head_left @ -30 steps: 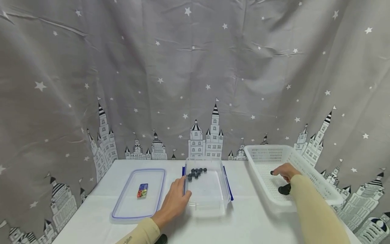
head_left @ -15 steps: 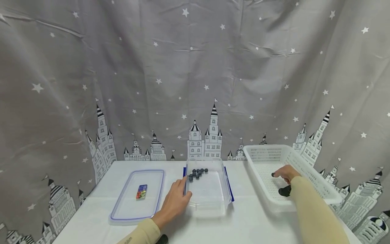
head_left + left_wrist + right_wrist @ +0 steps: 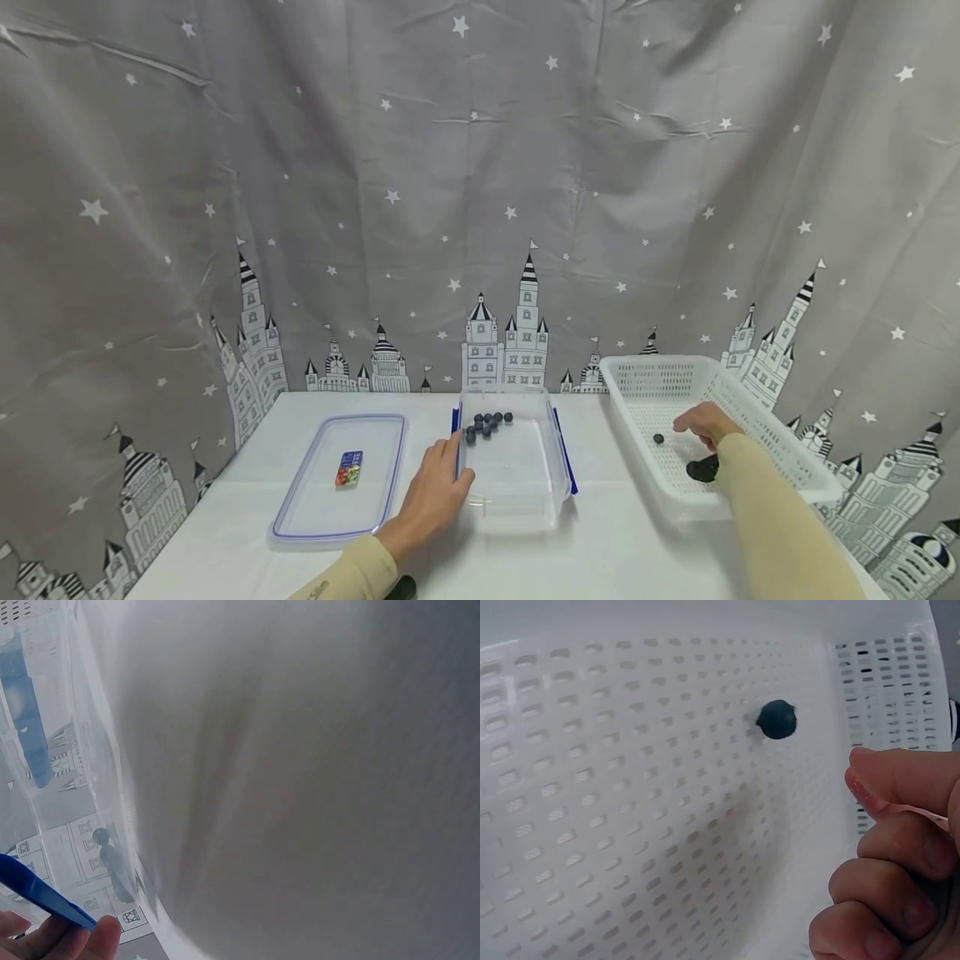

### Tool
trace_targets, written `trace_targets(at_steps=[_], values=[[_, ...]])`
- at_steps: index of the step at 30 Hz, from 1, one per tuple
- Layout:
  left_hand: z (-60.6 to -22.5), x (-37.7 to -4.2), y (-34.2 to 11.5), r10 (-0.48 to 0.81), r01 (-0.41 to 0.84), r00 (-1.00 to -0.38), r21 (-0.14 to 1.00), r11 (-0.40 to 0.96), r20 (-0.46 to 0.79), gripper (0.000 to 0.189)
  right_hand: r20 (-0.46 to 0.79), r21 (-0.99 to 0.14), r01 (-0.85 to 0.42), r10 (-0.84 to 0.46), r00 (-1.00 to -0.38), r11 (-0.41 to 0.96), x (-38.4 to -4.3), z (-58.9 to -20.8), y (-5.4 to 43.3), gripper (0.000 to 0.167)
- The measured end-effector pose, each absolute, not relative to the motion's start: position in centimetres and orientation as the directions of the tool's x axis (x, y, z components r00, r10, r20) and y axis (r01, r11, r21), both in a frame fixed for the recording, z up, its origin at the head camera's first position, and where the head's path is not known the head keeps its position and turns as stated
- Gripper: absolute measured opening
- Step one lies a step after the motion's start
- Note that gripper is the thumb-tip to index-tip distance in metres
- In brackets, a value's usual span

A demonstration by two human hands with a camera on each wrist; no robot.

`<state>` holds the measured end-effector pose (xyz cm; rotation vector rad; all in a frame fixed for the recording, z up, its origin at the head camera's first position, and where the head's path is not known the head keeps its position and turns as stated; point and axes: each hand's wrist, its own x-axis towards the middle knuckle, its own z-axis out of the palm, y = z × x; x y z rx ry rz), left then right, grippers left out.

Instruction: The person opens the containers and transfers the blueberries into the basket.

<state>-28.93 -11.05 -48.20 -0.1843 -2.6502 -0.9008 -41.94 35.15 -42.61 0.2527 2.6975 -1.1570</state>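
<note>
A single dark berry (image 3: 658, 438) is lying loose in a white perforated basket (image 3: 660, 379); other dark berries (image 3: 486, 432) are resting in a clear container (image 3: 517, 467).
The round, blue-black single berry is sitting on the basket's slotted floor, near the left wall. The oblong basket is standing upright, slightly angled. Well to its left, the open-topped, see-through container is also standing upright, its blue clips (image 3: 564, 450) running along both sides; its small berries are clustering towards the far left corner, touching or just beside one another.
</note>
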Motion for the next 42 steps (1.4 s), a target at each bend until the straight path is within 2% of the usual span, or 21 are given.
trace_targets(at_steps=[2,6,9,17,29,34,42], values=[[-48.2,-28.9,-11.0,0.013,0.226,-0.935,0.568,0.792,0.354,0.066,-0.222,-0.712,0.201,0.057,-0.973,0.673,-41.9,-42.2,34.9,0.017],[-48.3,-29.1,-11.0,0.012,0.222,-0.936,0.565,0.795,0.351,0.066,-0.187,-0.743,0.156,0.022,-0.982,0.651,-42.0,-41.2,34.1,0.037],[-48.3,-29.1,-11.0,0.014,0.225,-0.935,0.563,0.795,0.353,0.066,-0.161,-0.751,0.116,-0.010,-0.987,0.651,-42.2,-40.6,33.5,0.044],[-48.4,-29.2,-11.1,0.016,0.230,-0.932,0.559,0.797,0.361,0.065,-0.089,-0.741,-0.029,-0.142,-0.986,0.671,-42.4,-39.1,31.6,0.041],[-48.2,-29.1,-11.0,0.016,0.231,-0.935,0.573,0.787,0.354,0.066,-0.039,-0.728,-0.120,-0.216,-0.976,0.675,-42.4,-36.8,27.6,0.041],[-48.1,-29.0,-11.1,0.020,0.236,-0.934,0.572,0.786,0.357,0.066,0.001,-0.715,-0.188,-0.268,-0.964,0.674,-42.0,-35.8,25.8,0.035],[-48.3,-29.0,-11.0,0.014,0.226,-0.938,0.583,0.781,0.345,0.066,-0.008,-0.690,-0.217,-0.307,-0.952,0.691,-41.7,-35.5,21.6,0.029]])
